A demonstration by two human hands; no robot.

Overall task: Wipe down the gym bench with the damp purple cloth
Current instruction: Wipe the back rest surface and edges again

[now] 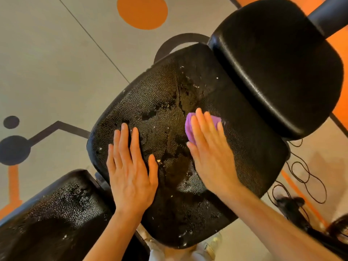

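Observation:
The gym bench's black seat pad (160,102) fills the middle of the view, its worn textured surface cracked and flecked with white bits. My right hand (211,151) lies flat with straight fingers on the purple cloth (189,127), pressing it onto the right half of the pad; most of the cloth is hidden under the fingers. My left hand (130,166) rests flat on the left half of the pad, fingers spread and straight, holding nothing.
A smoother black pad (278,72) adjoins the seat at the upper right, on a dark post (327,17). Another worn black pad (56,213) sits at the lower left. Thin black cords (301,176) loop on the grey-and-orange floor at the right.

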